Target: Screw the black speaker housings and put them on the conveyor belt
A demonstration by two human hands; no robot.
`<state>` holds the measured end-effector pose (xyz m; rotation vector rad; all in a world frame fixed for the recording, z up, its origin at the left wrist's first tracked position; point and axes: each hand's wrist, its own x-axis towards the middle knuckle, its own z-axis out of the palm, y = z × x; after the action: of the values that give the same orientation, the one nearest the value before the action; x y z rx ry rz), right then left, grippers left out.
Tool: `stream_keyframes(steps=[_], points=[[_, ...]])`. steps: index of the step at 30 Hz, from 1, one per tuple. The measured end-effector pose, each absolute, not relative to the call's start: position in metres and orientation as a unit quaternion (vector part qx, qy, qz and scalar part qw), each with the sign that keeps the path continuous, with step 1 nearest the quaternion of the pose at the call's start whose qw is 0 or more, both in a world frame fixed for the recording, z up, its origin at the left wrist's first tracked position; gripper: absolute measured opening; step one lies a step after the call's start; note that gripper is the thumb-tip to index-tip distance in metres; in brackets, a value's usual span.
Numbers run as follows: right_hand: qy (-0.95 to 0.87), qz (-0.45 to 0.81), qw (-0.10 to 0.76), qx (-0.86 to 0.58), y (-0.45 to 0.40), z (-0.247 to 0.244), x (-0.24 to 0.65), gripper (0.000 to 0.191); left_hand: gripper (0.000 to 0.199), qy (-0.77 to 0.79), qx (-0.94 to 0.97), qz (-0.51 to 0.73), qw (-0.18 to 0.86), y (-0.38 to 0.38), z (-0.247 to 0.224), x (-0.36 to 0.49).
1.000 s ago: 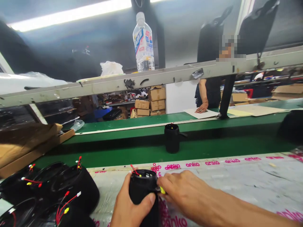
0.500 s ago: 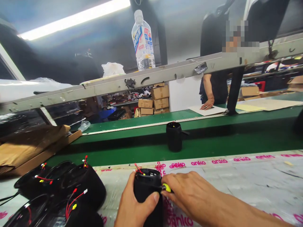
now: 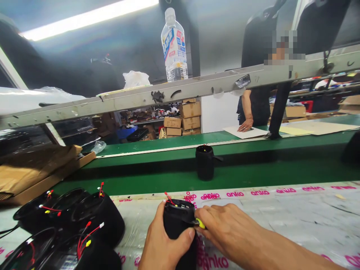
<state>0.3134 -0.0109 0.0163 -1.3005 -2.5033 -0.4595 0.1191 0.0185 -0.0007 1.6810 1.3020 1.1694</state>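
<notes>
Left hand (image 3: 168,242) stays clamped on the black cylinder (image 3: 174,224), right hand (image 3: 229,227) on a yellow-ended tool (image 3: 200,223) beside it; wired housings (image 3: 111,223) stand left of it.

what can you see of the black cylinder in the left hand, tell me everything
The open-topped black cylinder has a dark, matte, fabric-like side and a smoother rim that looks like plastic. Thin red wires with a red connector poke out of the top, near a small yellow spot. It stands roughly upright, its base out of view. The left hand wraps around it, thumb across the near side; the right hand holds a small yellow item at its side, just below the rim.
</notes>
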Motion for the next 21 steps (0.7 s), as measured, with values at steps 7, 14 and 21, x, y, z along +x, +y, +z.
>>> stream_keyframes(steps=[7,14,21], points=[[-0.864,-0.152,0.142,-0.458,-0.013,0.013,0.314,0.026,0.071,0.505,0.66,0.423,0.361,0.02,-0.004,0.121],[-0.871,-0.176,0.109,-0.445,-0.016,0.01,0.315,0.033,0.065,0.526,0.676,0.415,0.305,0.02,-0.009,0.123],[-0.87,-0.193,0.074,-0.448,-0.015,0.005,0.314,0.031,0.066,0.552,0.674,0.406,0.275,0.02,-0.012,0.124]])
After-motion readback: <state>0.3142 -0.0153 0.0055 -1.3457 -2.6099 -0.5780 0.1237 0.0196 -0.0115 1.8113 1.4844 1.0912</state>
